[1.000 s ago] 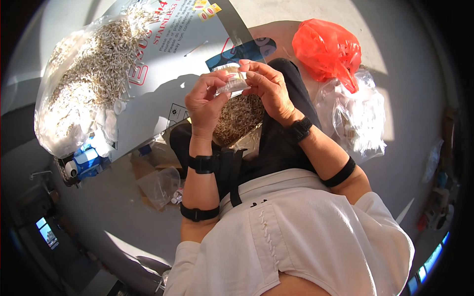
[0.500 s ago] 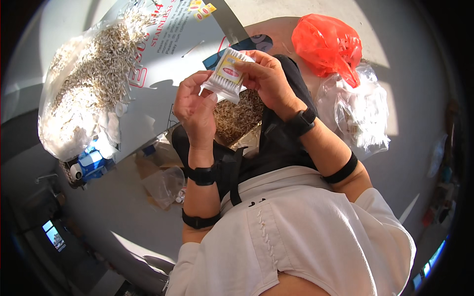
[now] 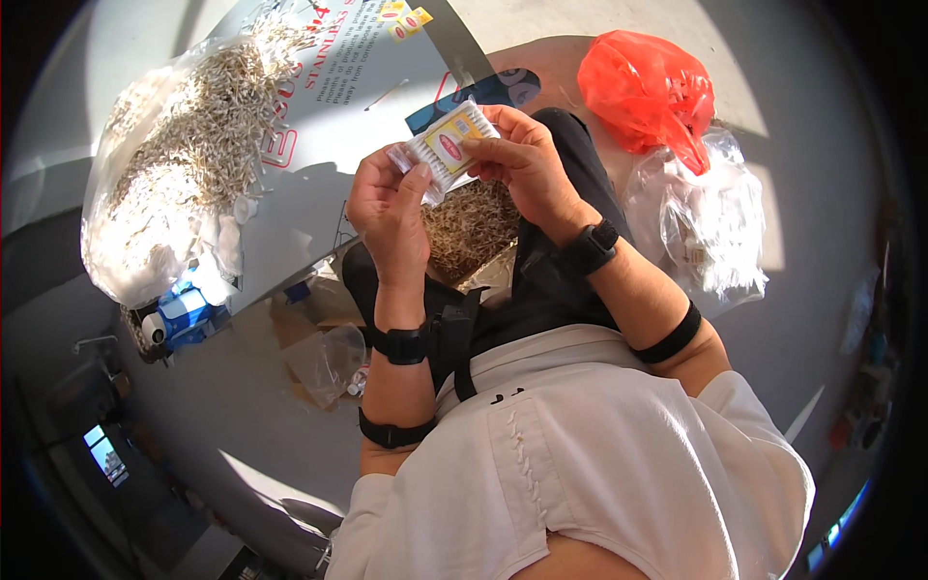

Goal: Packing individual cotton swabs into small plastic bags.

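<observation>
Between my two hands is a small clear packet of cotton swabs (image 3: pixel 448 145) with a yellow and red label, held tilted above my lap. My left hand (image 3: pixel 389 203) pinches its lower left end, thumb on the front. On the packet's right side, my right hand (image 3: pixel 527 159) grips with the thumb across the label and the fingers behind. Just below the packet, a box of loose swabs (image 3: pixel 469 232) sits between my knees, partly hidden by my hands and the packet.
A big clear bag of loose swabs (image 3: pixel 184 164) lies on the grey printed board (image 3: pixel 333 135) at left, near small yellow labels (image 3: pixel 411 21) and a single swab (image 3: pixel 385 95). To the right are a red plastic bag (image 3: pixel 643 87) and a clear bag of white packets (image 3: pixel 701 213). A blue-white bottle (image 3: pixel 179 314) stands lower left.
The packet has turned clockwise, so its swabs now lean further over to the right. Both hands still hold it, and my left hand has shifted slightly.
</observation>
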{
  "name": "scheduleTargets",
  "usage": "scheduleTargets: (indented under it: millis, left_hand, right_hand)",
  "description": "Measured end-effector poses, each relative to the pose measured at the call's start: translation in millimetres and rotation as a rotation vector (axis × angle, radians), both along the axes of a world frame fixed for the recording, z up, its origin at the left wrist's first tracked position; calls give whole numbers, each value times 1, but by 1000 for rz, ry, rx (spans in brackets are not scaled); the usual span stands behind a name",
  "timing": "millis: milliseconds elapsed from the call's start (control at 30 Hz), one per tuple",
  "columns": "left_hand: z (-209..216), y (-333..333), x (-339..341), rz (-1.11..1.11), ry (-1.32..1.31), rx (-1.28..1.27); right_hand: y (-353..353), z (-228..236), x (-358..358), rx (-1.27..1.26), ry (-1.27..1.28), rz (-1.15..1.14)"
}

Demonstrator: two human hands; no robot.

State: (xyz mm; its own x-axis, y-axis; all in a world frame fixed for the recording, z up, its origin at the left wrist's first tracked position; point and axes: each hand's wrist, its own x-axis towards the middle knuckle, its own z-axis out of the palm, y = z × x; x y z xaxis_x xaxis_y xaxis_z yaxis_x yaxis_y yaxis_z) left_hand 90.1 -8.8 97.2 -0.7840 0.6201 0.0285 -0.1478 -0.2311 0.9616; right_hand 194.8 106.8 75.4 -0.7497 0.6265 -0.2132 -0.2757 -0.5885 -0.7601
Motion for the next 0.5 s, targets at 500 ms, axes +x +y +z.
scheduleTargets:
  millis: [500]
  left_hand:
    - [9,-4,-6,-72,104,-10]
  right_hand:
    - [0,8,2,168,-7,26]
